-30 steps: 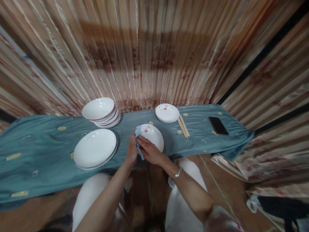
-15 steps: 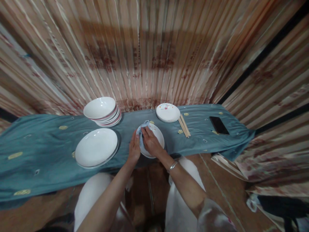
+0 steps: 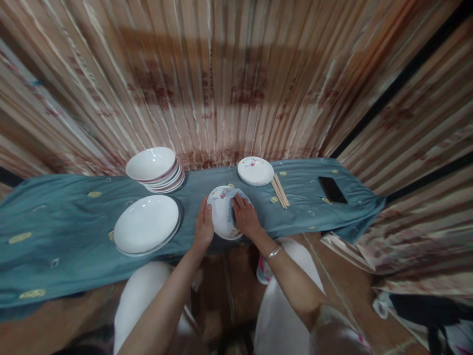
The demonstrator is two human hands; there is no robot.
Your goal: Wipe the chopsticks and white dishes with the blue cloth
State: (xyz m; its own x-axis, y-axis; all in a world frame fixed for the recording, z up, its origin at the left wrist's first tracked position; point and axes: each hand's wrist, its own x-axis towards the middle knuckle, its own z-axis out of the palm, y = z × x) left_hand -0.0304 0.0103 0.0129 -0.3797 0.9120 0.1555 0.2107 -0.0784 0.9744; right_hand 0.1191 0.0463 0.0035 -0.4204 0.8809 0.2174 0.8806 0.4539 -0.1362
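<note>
1. The left hand (image 3: 204,224) grasps the left rim of a round white ceramic plate with a floral print (image 3: 219,217), its thumb lying on the upper face; the hold seems meant to steady the plate against pressure from the other side.
2. The right hand (image 3: 247,218) grasps a thin light-blue cloth (image 3: 230,209), fingers curled over it and pressing it on the plate's right half; bunching it this way probably gives the fingertips firmer contact with the curved surface.
3. The plate is near the front edge of the teal patterned fabric cover (image 3: 74,222), between the forearms, likely so both hands reach it easily; I cannot tell whether it rests fully on the fabric or is partly raised.
4. To the left stand two large white oval-looking plates (image 3: 146,224), stacked, and behind them a leaning stack of white bowls with reddish bands (image 3: 151,165); they are perhaps grouped by kind and kept clear of the elbows.
5. Behind and right sits a stack of small white floral plates (image 3: 256,173), pale wooden chopsticks (image 3: 281,191) just beside it; a black rectangular phone (image 3: 332,190) lies farther right, well apart from the crockery.
</note>
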